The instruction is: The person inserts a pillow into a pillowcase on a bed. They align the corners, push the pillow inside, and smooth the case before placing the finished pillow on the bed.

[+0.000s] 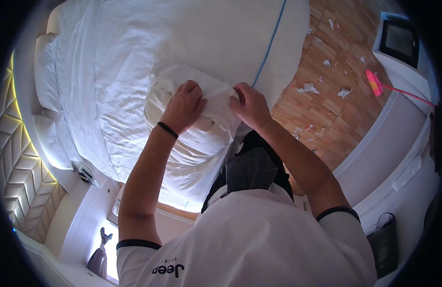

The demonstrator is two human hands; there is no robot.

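A bunched heap of white bed linen (202,142) lies on the near side of the bed, close to my body, its folds gathered and creased. My left hand (184,106) rests on the top of the heap with the fingers curled into the cloth; a dark band circles that wrist. To its right, my right hand (252,106) pinches an edge of the same linen between thumb and fingers. A short stretch of fabric spans the gap between both hands. The fingertips are partly hidden in the folds.
White bedding (120,57) covers the wide bed, crossed by a blue line (270,45). White pillows (47,71) lie at the left, beside a padded headboard (27,186). Paper scraps (308,88) litter the wooden floor at right, near a pink broom head (374,82).
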